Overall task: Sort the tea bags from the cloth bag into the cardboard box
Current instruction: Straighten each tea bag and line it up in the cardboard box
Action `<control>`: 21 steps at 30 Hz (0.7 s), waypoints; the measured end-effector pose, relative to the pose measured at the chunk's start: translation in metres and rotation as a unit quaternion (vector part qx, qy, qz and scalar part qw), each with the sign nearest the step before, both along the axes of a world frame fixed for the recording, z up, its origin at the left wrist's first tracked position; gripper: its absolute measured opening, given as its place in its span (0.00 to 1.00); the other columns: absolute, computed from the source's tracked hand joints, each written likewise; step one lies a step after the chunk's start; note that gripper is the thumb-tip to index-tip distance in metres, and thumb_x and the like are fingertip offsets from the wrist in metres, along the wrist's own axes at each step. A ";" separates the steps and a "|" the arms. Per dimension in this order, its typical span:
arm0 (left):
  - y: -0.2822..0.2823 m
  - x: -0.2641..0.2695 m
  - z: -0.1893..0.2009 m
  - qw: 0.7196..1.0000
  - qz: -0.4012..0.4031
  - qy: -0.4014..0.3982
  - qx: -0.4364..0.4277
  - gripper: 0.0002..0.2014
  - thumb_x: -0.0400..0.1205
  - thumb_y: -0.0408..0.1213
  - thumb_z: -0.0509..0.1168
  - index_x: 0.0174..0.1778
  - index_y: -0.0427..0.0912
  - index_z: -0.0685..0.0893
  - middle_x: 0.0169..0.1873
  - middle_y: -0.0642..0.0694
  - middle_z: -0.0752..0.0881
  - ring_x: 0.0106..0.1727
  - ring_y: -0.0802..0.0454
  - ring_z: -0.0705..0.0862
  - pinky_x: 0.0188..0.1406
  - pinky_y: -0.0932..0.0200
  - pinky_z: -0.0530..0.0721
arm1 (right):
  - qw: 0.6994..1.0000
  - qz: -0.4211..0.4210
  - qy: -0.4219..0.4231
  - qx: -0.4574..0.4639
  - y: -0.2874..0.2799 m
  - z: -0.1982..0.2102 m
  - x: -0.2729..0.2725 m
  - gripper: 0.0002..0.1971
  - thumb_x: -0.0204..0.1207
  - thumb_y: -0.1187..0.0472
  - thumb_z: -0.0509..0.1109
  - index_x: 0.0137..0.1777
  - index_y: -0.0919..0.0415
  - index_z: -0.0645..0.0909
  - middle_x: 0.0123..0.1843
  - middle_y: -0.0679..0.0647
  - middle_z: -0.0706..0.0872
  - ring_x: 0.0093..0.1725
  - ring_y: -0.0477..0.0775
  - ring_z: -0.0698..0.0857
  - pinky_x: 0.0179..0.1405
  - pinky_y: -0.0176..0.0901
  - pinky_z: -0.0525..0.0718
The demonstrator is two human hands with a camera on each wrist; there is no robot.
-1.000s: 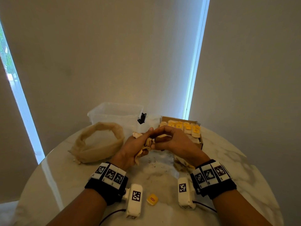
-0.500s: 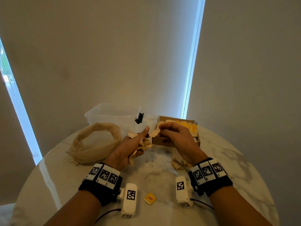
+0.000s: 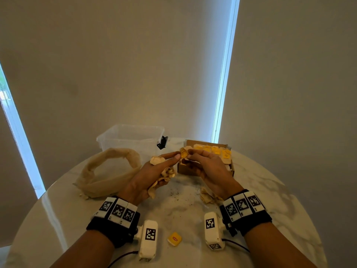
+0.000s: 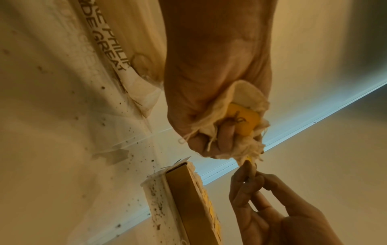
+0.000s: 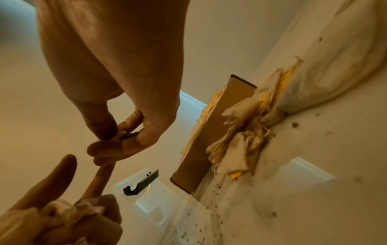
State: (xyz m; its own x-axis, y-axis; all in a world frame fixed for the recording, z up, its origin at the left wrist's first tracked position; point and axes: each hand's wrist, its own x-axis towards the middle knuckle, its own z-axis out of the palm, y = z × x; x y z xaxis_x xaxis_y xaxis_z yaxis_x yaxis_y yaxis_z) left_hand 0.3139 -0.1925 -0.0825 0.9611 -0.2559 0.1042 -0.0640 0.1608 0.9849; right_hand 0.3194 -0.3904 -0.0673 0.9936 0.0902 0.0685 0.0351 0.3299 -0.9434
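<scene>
Head view, left to right. The cloth bag (image 3: 108,171) lies slumped and open-mouthed on the table (image 3: 270,200); its contents cannot be seen. The left hand (image 3: 154,175) is clenched round a bunch of tea bags (image 3: 166,175), forefinger extended. The right hand (image 3: 206,167) pinches a single tea bag (image 3: 183,152) between thumb and fingertips, just over the near-left corner of the cardboard box (image 3: 188,168). A row of yellow-tagged bags already stands in the box. A small loose heap (image 3: 207,197) lies beside the right wrist, and one yellow tag (image 3: 174,238) nearer the person. Judgement: sorting is well advanced; the held bunch and the heap remain.
</scene>
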 end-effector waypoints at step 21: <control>0.003 0.008 0.001 0.993 0.040 -0.001 0.108 0.19 0.75 0.58 0.81 0.51 0.47 0.97 0.46 0.33 0.94 0.45 0.45 0.88 0.48 0.50 0.89 | 0.988 0.041 -0.057 -0.140 -0.012 0.000 0.002 0.14 0.83 0.63 0.79 0.67 0.59 0.89 0.60 0.58 0.95 0.60 0.59 0.95 0.61 0.54 0.93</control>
